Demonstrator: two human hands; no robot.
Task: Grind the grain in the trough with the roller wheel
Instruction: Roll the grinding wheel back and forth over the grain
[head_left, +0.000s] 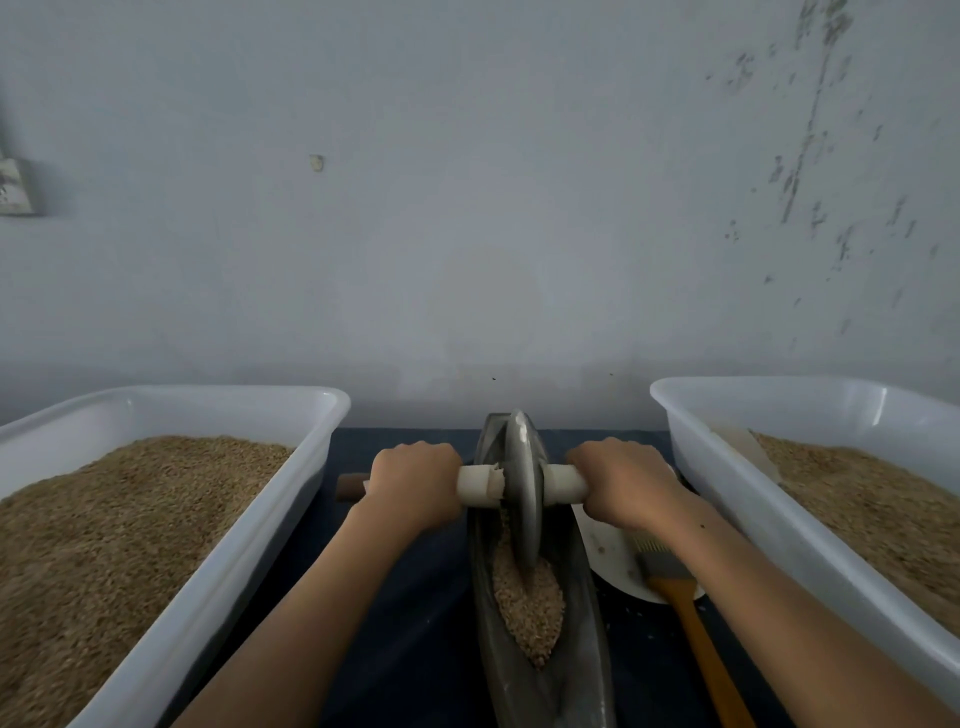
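The roller wheel (523, 488) stood upright in the grain-filled trough (587, 644), its wrapped axle gripped by the left hand (415, 480) and right hand (626, 480).

Two bare forearms come into view from the bottom edge, no sleeves showing anywhere along them. The left hand (415, 480) wears nothing, no ring, no glove. The right hand (626, 480) is the same, wrist bare, no watch or band.
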